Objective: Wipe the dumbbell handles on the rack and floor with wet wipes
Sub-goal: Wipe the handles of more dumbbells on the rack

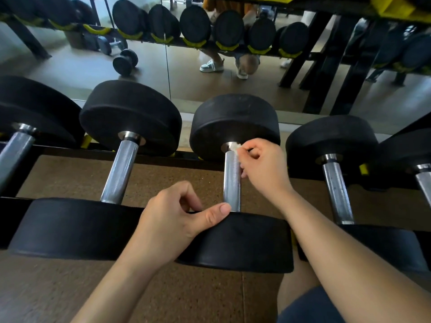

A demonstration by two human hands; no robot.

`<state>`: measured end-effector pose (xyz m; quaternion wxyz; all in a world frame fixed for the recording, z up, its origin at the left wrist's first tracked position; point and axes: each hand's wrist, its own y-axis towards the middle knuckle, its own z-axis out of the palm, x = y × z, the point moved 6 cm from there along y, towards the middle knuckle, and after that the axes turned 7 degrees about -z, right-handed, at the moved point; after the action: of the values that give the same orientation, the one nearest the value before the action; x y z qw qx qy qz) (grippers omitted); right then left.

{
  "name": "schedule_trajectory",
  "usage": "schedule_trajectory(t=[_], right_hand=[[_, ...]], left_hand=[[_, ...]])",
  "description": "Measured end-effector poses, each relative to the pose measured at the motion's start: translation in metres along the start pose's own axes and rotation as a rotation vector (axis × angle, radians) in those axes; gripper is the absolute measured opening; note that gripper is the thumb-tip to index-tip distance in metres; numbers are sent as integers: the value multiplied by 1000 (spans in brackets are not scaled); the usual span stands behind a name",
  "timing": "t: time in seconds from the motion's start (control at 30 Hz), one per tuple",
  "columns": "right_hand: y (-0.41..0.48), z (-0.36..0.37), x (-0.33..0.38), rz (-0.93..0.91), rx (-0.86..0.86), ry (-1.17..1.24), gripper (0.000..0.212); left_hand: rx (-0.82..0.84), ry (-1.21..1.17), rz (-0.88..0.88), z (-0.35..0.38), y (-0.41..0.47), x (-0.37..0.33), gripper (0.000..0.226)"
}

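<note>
Well out to the left of my left hand [172,220], the black metal rack [58,149] holds a row of black round-headed rubber dumbbells lying across its two rails, with yellow plastic cradles [85,141] under the far heads. The outermost dumbbell [14,155] is cut by the frame edge. The second dumbbell [119,171] sits just left of that hand, its near head beside the knuckles. I see the left hand gripping the near head of the centre dumbbell [233,127], fingers curled at the head's inner face and thumb laid along its top edge, its tip at the near end of the knurled steel handle [231,183]. Just beyond, the right hand [263,166] pinches a small crumpled white wet wipe [235,147] against the far end of that handle, right at the far head. Right of the right hand a fourth dumbbell [337,190] rests in the rack, and a fifth dumbbell [424,180] is partly out of view. Behind them all, a wall mirror [186,85] reflects brown floor.
</note>
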<state>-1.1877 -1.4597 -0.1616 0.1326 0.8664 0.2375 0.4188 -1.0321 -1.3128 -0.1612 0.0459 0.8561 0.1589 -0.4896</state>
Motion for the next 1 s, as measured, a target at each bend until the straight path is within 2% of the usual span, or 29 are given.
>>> schedule_trajectory(t=[0.13,0.27,0.3,0.4,0.47,0.63,0.73,0.87,1.0], right_hand=[[2,-2,-7,183,32,173,8],[-20,4,-10,262,281,261,7],[-21,5,-9,251,290,265,8],[-4,-2,-9,183,141,179,9],[-3,-5,-8,174,153,133,10],[-45,0,-12,333,554,184,14],[-46,0,-12,312,669,103,18],[-47,-2,-8,283,661,119,15],[-26,-4,2,216,397,213,14]], left_hand=[[9,-7,1,1,1,-1,67],[82,74,42,4,6,-15,56],[99,114,59,7,8,-21,52],[92,231,115,16,15,-36,37],[73,288,149,21,19,-42,32],[29,234,146,24,15,-38,30],[17,211,123,24,14,-36,30],[-7,215,65,26,17,-35,28],[-39,151,32,28,17,-32,29]])
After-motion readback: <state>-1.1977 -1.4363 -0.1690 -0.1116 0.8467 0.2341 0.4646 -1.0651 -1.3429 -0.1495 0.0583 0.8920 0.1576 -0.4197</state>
